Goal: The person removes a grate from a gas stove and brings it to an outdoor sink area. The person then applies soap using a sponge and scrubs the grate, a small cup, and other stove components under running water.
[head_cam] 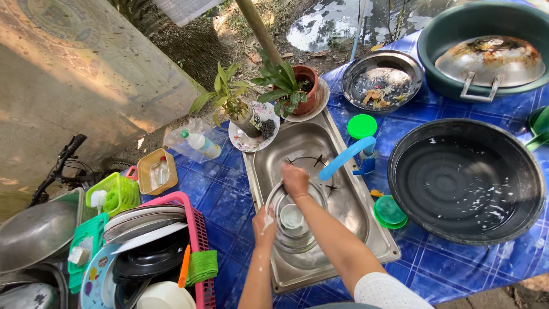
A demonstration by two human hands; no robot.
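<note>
Head view, lower centre of frame: left hand grips a clear round glass bowl by its rim; right hand closes on its far rim, over the rectangular steel sink.

Your left hand, flecked with suds, grips the near-left rim of a clear glass bowl held over the steel sink. Your right hand rests on the bowl's far rim; a smaller cup-like piece sits inside the bowl. Blue faucet angles over the basin from the right. Black basin of water sits right of the sink on the blue tiled counter. Pink dish rack with stacked plates stands left. Two potted plants behind the sink. Green tub far right holds a steel lid.
</note>
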